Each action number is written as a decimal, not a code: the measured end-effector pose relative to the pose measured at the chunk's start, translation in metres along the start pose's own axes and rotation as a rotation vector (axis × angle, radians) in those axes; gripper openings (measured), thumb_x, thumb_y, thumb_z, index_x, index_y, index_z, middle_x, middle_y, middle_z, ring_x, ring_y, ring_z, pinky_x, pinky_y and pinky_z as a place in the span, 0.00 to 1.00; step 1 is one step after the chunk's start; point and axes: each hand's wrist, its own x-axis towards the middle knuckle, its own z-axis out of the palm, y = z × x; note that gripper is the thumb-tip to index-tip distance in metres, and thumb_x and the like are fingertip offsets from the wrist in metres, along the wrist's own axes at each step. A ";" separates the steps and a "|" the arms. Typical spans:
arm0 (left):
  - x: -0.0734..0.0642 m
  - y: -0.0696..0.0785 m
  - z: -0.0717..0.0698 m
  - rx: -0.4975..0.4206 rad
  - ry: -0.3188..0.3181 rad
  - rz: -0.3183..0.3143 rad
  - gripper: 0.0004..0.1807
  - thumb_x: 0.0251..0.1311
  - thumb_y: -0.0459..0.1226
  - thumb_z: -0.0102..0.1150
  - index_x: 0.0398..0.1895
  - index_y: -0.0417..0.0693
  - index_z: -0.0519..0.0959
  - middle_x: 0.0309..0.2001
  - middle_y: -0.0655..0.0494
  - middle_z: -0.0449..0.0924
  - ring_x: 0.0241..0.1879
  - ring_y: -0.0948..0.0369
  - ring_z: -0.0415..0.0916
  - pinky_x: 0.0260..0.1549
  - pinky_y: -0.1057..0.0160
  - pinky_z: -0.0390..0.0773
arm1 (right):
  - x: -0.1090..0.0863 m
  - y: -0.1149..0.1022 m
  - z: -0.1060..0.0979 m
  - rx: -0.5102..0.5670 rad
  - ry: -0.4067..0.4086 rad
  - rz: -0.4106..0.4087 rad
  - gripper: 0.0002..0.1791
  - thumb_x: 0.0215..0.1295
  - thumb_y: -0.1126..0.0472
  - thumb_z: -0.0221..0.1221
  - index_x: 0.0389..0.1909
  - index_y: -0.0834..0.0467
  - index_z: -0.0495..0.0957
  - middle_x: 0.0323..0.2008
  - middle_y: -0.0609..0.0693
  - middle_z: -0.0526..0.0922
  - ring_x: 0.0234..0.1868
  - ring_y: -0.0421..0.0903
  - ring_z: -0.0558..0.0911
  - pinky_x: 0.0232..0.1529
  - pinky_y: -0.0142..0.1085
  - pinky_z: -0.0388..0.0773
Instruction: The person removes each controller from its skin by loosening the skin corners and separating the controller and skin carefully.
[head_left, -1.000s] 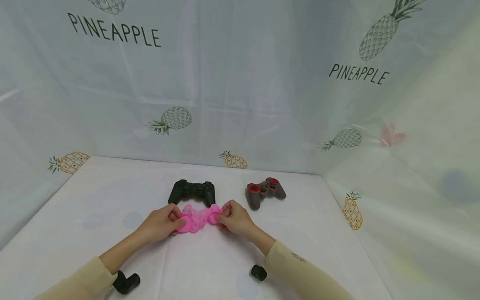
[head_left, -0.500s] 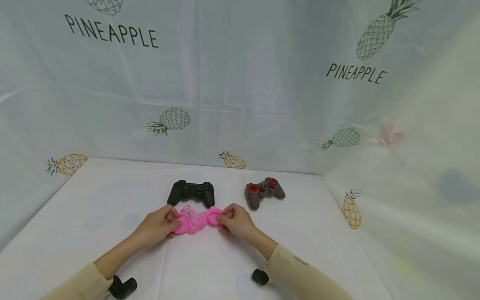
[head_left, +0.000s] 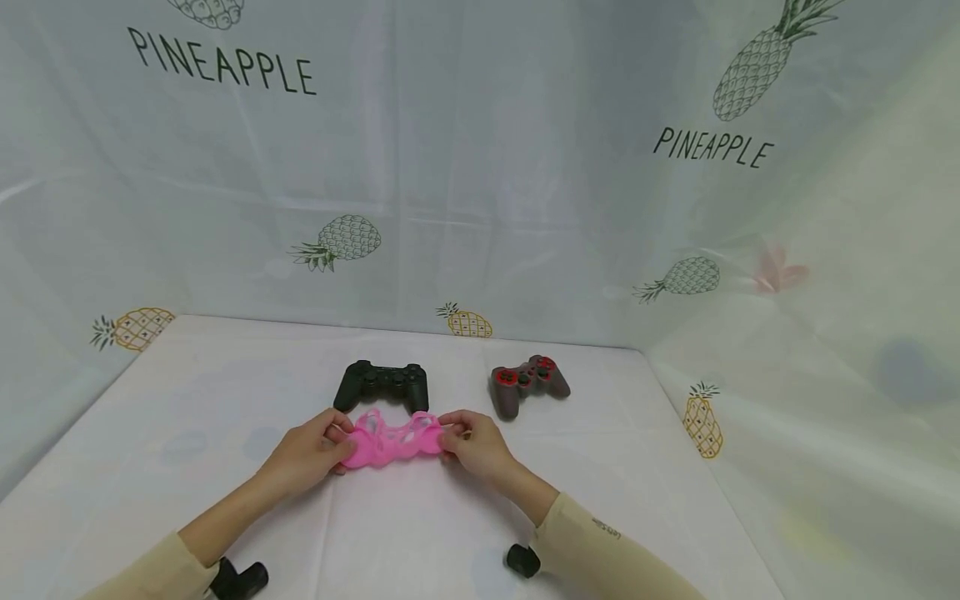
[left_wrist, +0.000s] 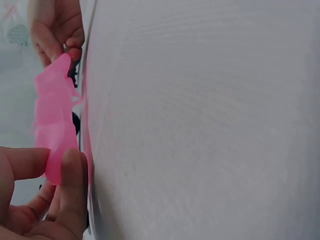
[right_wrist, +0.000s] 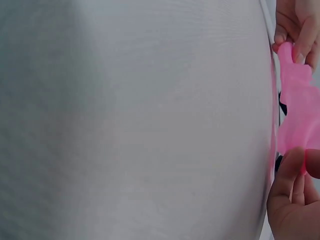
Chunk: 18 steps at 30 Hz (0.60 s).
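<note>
A pink silicone controller cover (head_left: pixel 386 447) with cut-out holes is stretched between both hands, close over the table. My left hand (head_left: pixel 303 454) pinches its left grip end between thumb and fingers. On the other side my right hand (head_left: pixel 477 446) pinches the right grip end. In the left wrist view the soft cover (left_wrist: pixel 54 112) hangs between thumb and forefinger, the right hand at its far end. Just behind the cover lies a black game controller (head_left: pixel 384 383), its grips towards me. To the right sits a second controller, dark with red button areas (head_left: pixel 528 383).
The white cloth (head_left: pixel 420 533) covers the table, and a hanging curtain (head_left: pixel 465 167) printed with pineapples rises behind it. Black wrist-worn pieces show below the left forearm (head_left: pixel 240 579) and beside the right sleeve (head_left: pixel 522 560).
The cover has gone from twisted and bunched to spread flatter, its holes now showing. Both hands have shifted slightly downwards, still holding its ends. The two controllers stay in place.
</note>
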 end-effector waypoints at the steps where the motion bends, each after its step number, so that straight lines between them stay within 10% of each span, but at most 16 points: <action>1: -0.001 0.000 -0.001 0.001 0.004 -0.001 0.15 0.72 0.40 0.66 0.55 0.45 0.77 0.42 0.54 0.82 0.31 0.62 0.85 0.39 0.61 0.79 | 0.000 0.000 0.000 -0.007 -0.003 0.000 0.15 0.70 0.69 0.66 0.55 0.65 0.83 0.34 0.52 0.81 0.29 0.40 0.84 0.35 0.31 0.84; 18: -0.009 0.000 -0.007 0.048 0.047 0.008 0.18 0.72 0.39 0.65 0.63 0.49 0.80 0.43 0.56 0.83 0.33 0.66 0.85 0.42 0.59 0.73 | -0.011 -0.007 0.006 -0.014 -0.036 0.045 0.19 0.75 0.68 0.59 0.62 0.56 0.85 0.31 0.51 0.78 0.30 0.44 0.77 0.32 0.31 0.73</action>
